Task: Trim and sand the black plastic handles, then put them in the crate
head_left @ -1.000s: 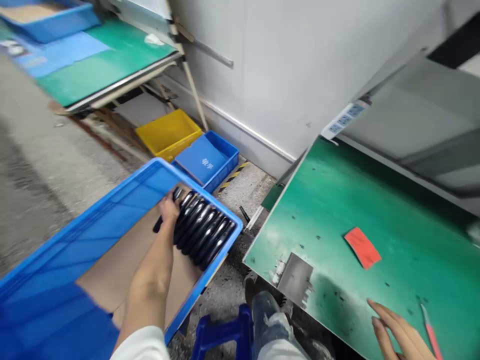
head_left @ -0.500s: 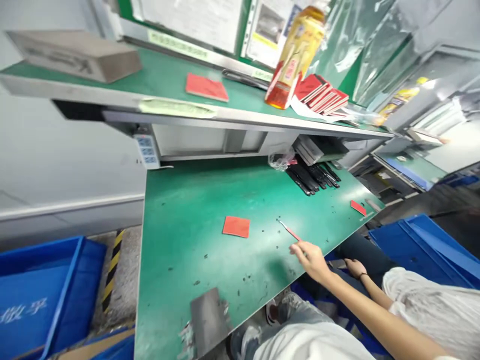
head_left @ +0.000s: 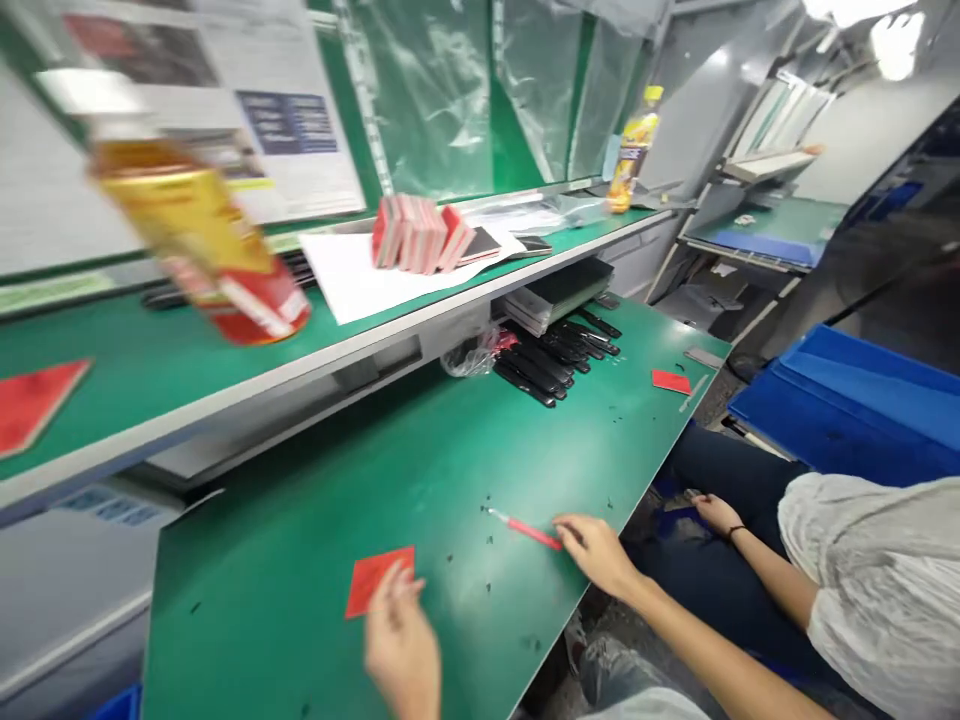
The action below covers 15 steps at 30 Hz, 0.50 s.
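A flat red square pad (head_left: 365,585) lies on the green table. My left hand (head_left: 403,645) is over its lower right corner, blurred, with the fingers bent; whether they grip the pad I cannot tell. Farther right on the table lies a slim red-handled tool with a thin pale tip (head_left: 531,531), pointing away to the left. My right hand (head_left: 596,553) is at the end of its handle, fingers loosely curled and not wrapped around it.
Black strip-like parts (head_left: 536,368) lie beside a clear plastic bag (head_left: 469,357) at the back. Overhead, a shelf (head_left: 330,362) holds drink bottles (head_left: 217,255) and stacked red pads (head_left: 420,235). A co-worker's hand (head_left: 718,512) rests in their lap at the right.
The view has swung right and closer to the shelf. My left hand has come into view over the red pad. My right hand's fingers have loosened from the red-handled tool.
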Each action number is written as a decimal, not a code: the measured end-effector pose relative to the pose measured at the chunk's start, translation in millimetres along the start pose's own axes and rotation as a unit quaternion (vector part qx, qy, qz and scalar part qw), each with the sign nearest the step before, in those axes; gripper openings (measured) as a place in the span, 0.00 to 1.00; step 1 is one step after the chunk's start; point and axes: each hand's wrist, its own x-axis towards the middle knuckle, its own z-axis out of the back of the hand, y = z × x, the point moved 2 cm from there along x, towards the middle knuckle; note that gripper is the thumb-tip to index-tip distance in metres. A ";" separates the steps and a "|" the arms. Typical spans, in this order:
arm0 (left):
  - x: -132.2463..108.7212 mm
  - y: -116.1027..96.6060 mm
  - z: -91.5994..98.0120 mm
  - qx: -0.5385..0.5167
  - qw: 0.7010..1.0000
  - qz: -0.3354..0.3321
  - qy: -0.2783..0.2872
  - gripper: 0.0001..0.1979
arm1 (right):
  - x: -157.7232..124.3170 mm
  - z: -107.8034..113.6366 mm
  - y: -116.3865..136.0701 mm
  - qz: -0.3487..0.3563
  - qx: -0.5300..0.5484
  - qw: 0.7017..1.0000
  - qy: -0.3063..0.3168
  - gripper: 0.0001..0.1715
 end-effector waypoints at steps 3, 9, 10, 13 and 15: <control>45.5 -31.0 -106.0 0.061 0.997 -0.032 0.023 0.15 | 13.7 25.0 -14.4 0.007 0.056 0.998 0.013 0.17; 168.9 -85.0 -276.6 0.214 0.976 -0.009 -0.044 0.17 | 97.6 115.5 -83.9 -0.024 0.128 0.990 -0.045 0.19; 180.6 -86.8 -290.0 0.242 0.968 0.004 -0.065 0.18 | 119.0 130.2 -94.5 -0.025 0.134 0.989 -0.055 0.19; 197.9 -81.7 -310.3 0.321 0.942 0.021 -0.092 0.19 | 199.3 169.4 -116.2 -0.014 0.143 0.986 -0.086 0.19; 201.5 -74.9 -314.0 0.367 0.925 0.023 -0.094 0.18 | 266.5 191.8 -123.1 0.008 0.140 0.985 -0.104 0.20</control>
